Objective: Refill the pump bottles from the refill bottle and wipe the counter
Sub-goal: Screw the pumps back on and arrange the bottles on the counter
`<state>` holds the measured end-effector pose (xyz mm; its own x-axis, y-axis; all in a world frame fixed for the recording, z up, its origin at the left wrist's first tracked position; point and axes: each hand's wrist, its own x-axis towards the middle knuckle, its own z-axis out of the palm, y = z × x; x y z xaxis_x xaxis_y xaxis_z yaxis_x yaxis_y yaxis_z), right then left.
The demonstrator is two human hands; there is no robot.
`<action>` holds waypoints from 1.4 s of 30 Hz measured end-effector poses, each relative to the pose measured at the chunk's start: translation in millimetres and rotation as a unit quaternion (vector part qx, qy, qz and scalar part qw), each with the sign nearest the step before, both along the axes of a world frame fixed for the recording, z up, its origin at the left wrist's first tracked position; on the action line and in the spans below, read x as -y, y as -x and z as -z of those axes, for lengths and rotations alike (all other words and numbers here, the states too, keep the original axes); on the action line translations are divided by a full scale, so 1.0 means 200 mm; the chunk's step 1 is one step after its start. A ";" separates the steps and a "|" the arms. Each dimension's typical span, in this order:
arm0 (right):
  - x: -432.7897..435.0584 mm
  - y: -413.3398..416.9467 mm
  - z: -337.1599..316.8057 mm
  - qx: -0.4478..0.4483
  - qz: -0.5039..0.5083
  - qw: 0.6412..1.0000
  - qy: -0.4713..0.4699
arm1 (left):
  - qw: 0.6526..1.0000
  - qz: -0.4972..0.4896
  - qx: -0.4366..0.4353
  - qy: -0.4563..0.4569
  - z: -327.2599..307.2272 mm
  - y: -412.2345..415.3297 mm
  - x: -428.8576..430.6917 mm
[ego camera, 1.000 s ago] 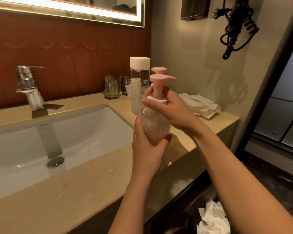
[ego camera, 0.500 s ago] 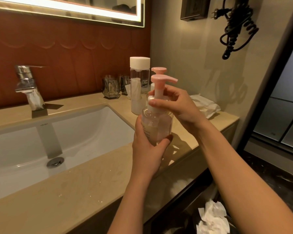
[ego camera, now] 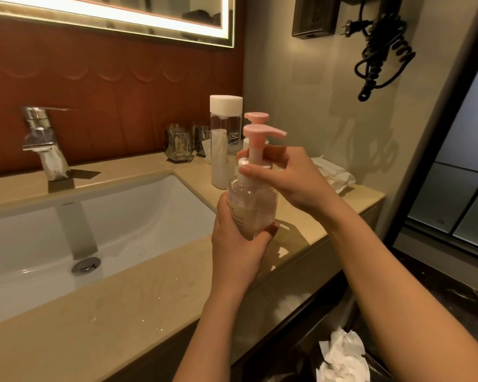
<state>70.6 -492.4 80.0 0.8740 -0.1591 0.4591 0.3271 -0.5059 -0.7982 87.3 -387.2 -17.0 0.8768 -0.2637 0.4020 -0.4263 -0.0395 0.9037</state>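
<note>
We are seeing only the pink head of the second bottle (ego camera: 256, 117), its body hiding behind the pump bottle (ego camera: 253, 199) at centre frame. Our left hand (ego camera: 238, 249) is covering that bottle's base, and its label print is showing too small to read. Our right hand (ego camera: 290, 180) is blocking part of the wipes pack (ego camera: 334, 175). The mirror (ego camera: 108, 15) is running off the top edge.

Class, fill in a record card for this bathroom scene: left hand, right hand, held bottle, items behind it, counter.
Left hand: grips the lower body of the pump bottle
Right hand: pinches the white collar below the pink pump head
Held bottle: clear, partly filled with pale liquid
Behind it: second pump bottle, white-capped clear bottle
Counter: beige, sink set into it
</note>
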 end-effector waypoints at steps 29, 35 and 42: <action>-0.08 0.00 0.09 0.052 0.025 0.998 0.021 | 1.000 -0.005 0.010 0.027 0.01 0.00 0.00; -0.09 -0.02 0.11 0.057 0.113 0.988 0.089 | 1.000 -0.014 0.016 0.019 0.01 0.00 0.00; -0.07 0.00 0.14 0.000 0.053 0.997 0.062 | 0.999 -0.030 0.013 -0.009 0.03 -0.02 0.02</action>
<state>70.2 -478.1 51.6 0.8555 -0.1930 0.4805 0.2661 -0.6322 -0.7277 90.9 -391.1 -22.6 0.8810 -0.2181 0.4199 -0.4454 -0.0830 0.8915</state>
